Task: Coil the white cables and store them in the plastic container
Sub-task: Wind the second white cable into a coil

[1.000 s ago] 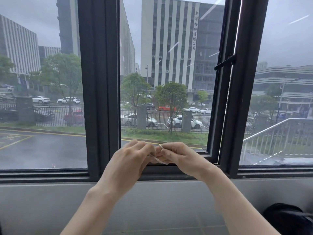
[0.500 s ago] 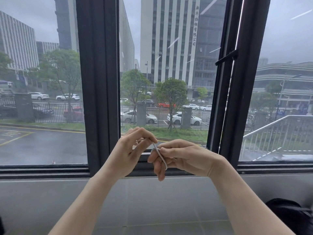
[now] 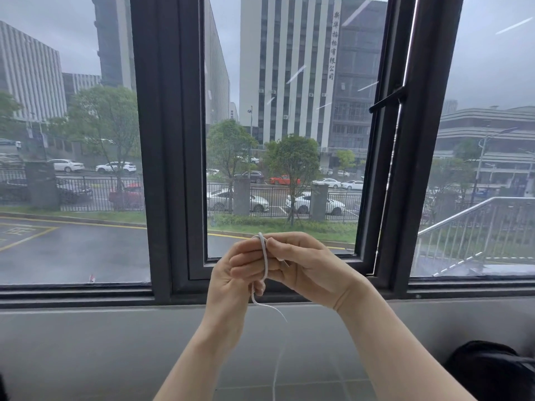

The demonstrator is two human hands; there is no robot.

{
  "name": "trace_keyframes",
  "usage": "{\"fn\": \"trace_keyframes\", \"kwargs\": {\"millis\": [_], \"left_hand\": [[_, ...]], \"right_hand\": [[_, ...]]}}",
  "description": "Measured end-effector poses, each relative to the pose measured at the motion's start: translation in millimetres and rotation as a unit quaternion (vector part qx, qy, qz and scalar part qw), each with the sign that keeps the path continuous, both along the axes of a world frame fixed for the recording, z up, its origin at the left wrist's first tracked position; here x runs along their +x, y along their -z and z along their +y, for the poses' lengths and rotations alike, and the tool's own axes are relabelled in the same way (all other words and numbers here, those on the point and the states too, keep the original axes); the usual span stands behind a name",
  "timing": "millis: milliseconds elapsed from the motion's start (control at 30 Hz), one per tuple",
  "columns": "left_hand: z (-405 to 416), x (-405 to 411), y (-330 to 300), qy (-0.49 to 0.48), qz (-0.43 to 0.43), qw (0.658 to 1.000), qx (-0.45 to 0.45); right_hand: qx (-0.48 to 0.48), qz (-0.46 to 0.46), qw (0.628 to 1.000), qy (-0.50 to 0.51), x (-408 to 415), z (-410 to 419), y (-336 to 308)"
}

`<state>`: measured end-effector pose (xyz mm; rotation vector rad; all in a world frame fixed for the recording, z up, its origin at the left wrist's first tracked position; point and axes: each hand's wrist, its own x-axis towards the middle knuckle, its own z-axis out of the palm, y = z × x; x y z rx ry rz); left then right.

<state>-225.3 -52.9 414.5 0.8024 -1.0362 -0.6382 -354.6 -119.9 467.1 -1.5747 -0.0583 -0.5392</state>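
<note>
A thin white cable (image 3: pixel 264 257) loops over the fingers of my left hand (image 3: pixel 234 273), which is held up in front of the window with its fingers curled. My right hand (image 3: pixel 307 264) presses against it from the right and pinches the cable at the top of the loop. Below the hands the cable's loose length (image 3: pixel 275 337) trails down and out of the bottom of the view. No plastic container is in view.
A dark window frame (image 3: pixel 170 140) with a partly open sash (image 3: pixel 388 140) stands right behind my hands. Below it runs a grey sill and wall (image 3: pixel 101 342). A black rounded object (image 3: pixel 492 371) sits at the bottom right.
My hands came closer together. The cable, a short piece between the fingertips before, now wraps over my left fingers with a loose length hanging below.
</note>
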Motion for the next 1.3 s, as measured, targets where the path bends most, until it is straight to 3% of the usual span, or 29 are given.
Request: {"fn": "trace_keyframes", "kwargs": {"millis": [167,467,700,767,900,1000,1067,1167,1300], "left_hand": [[0.5,-5.7,7.7,-0.056,-0.011,0.997,0.051],[1.7,-14.2,21.3,-0.127,-0.187,0.972,0.07],[11.0,-16.9,16.6,-0.117,-0.314,0.928,0.164],[13.9,-16.5,13.6,-0.142,-0.394,0.886,0.199],[19.8,-12.9,-1.0,-0.249,-0.564,0.757,0.216],[22.2,-10.7,-13.9,-0.311,-0.657,0.653,0.215],[23.3,-7.6,-20.9,-0.34,-0.705,0.597,0.175],[21.2,5.5,-26.3,-0.364,-0.741,0.563,0.04],[13.4,31.7,-24.2,-0.351,-0.731,0.584,-0.039]], "right_hand": [[0.029,-0.049,0.997,0.056,5.7,-1.4,-1.3],[0.098,-0.141,0.974,0.15,13.4,-8.9,1.6],[0.049,-0.128,0.964,0.228,11.1,-18.8,8.5],[-0.029,-0.077,0.954,0.289,11.1,-22.3,13.1],[-0.197,0.049,0.908,0.366,10.4,-24.2,20.8],[-0.239,0.12,0.89,0.369,7.5,-26.2,26.4],[-0.232,0.157,0.899,0.337,5.0,-27.5,29.8],[-0.2,0.186,0.924,0.267,-3.0,-16.7,24.0],[-0.141,0.194,0.951,0.195,-14.9,-11.0,13.7]]}}
